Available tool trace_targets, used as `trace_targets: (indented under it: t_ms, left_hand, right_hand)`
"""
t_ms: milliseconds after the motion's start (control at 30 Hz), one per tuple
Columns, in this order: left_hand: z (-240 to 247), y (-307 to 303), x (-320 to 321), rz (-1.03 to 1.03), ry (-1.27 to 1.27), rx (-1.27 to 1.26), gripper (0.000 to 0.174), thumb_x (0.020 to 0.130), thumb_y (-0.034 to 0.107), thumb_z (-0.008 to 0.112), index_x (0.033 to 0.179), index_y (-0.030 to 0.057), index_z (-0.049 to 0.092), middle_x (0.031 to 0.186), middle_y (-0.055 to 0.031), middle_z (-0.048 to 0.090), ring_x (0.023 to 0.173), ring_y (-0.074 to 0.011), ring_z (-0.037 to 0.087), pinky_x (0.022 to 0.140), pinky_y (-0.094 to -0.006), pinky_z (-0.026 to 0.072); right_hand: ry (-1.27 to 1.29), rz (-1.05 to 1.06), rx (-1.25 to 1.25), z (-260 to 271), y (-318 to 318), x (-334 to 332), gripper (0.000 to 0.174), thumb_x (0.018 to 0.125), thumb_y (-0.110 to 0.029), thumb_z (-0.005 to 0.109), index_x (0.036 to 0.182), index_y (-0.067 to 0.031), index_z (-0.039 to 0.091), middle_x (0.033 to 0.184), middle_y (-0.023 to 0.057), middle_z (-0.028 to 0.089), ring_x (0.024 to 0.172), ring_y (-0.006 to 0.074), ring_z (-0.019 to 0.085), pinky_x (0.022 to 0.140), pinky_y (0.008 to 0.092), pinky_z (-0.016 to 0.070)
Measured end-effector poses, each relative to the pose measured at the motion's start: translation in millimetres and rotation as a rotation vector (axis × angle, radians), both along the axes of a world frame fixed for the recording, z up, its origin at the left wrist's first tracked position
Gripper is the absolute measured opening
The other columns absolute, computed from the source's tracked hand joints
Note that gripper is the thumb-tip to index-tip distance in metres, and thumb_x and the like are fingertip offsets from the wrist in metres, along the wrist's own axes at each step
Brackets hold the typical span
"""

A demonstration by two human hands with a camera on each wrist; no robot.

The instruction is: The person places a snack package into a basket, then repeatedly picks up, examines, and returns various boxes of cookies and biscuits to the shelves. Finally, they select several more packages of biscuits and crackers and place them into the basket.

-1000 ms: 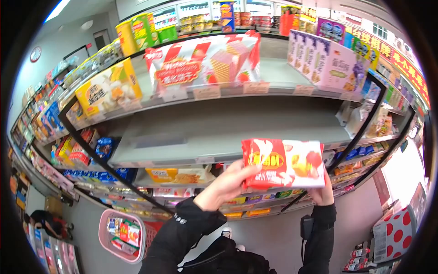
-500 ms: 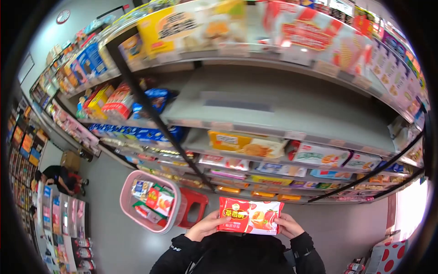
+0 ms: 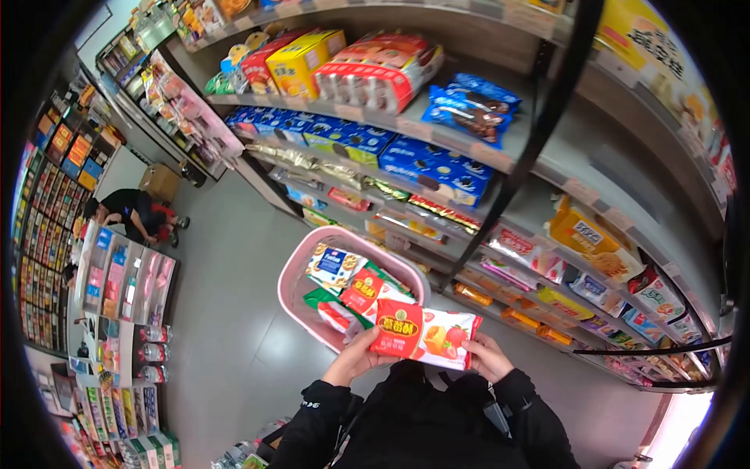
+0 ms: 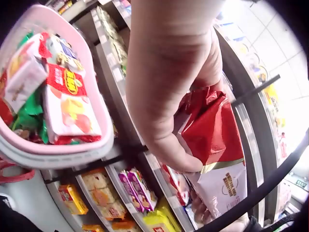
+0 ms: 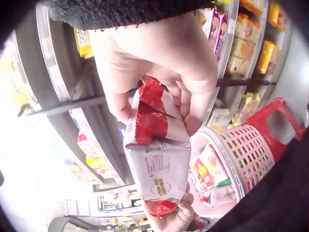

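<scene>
Red-and-white snack packet (image 3: 428, 334), a plump oblong in glossy film, is held in both hands just in front of the person's black clothing. Seen from the head, it overlaps the near end of a pink basket (image 3: 284, 275). The left hand (image 3: 353, 363) pinches the red end, thumb laid on the wrapper; the film there puckers into shiny creases, with a thin gold band where red gives way to white. The right hand (image 3: 491, 359) pinches the other end, thumb and fingers to either side of a crimped, saw-toothed red seal. The face carries a dark oval emblem and printed strawberries. A fuzzy dark cuff (image 5: 120, 15) rings the right wrist.

That basket is smooth, rounded plastic, its side pierced with rows of small holes, and a red plastic stool (image 5: 277, 126) stands close by. Inside, slick packages overlap loosely: a blue-and-white packet (image 3: 334, 264), a second red-and-white one (image 3: 366, 289) much like the packet in hand, and some crinkled green wrapping (image 3: 317, 297).

Beyond, grey shelves with a slim black post (image 3: 539, 144) bear crisp-edged blue boxes (image 3: 433, 168) and a rumpled, shiny blue bag (image 3: 471, 108). Across the smooth grey floor (image 3: 226, 289), another person (image 3: 134, 213) bends low near a plain brown carton (image 3: 162, 183).
</scene>
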State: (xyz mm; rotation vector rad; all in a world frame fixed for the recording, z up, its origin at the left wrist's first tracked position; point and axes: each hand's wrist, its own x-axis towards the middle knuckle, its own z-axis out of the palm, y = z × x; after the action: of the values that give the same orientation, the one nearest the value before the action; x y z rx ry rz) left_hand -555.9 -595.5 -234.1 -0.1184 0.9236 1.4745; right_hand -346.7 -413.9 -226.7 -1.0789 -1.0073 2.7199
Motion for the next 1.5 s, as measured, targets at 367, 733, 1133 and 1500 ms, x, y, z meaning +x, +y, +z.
trace_targets:
  t_ms: [367,733,1133,1500]
  left_hand:
    - [-54,-42,-85,0.28,0.119,-0.021,0.029,0.083,0.015,0.054,0.108,0.0034,0.046,0.1,-0.0114,0.056,0.091,-0.0227,0.055,0.079,-0.0345,0.0448]
    - [-66,-10,-160,-0.234,0.736,-0.24,0.026,0.078,0.008,0.058,0.099,-0.0048,0.054,0.088,-0.007,0.06,0.077,-0.0113,0.056,0.068,-0.023,0.0447]
    - [-90,0,-166,-0.425,1.155,-0.389,0.027,0.068,0.015,0.064,0.083,-0.0073,0.059,0.064,-0.009,0.059,0.058,-0.0121,0.053,0.054,-0.0267,0.0411]
    - [-65,-4,-137,-0.145,1.414,-0.169,0.03,0.074,0.008,0.054,0.101,-0.0052,0.054,0.091,-0.0165,0.06,0.084,-0.0222,0.057,0.074,-0.0299,0.0444]
  right_hand:
    - [-0.032,-0.077,0.034,-39,-38,-125,0.04,0.076,-0.01,0.061,0.108,0.0011,0.041,0.1,0.0074,0.053,0.091,0.0144,0.055,0.077,0.0272,0.0472]
    - [-0.054,-0.245,-0.151,-71,-49,-143,0.032,0.075,-0.008,0.063,0.102,-0.0006,0.046,0.096,0.0054,0.055,0.088,0.0138,0.056,0.078,0.0268,0.0471]
    - [-0.089,0.131,0.07,-92,-52,-125,0.031,0.076,-0.011,0.06,0.104,-0.0006,0.051,0.091,0.0022,0.057,0.08,0.0101,0.053,0.069,0.0229,0.0418]
    - [-0.052,0.428,0.774,-84,-24,-88,0.035,0.078,-0.016,0.058,0.107,0.0026,0.05,0.094,0.0086,0.058,0.089,0.0131,0.053,0.079,0.0264,0.0431]
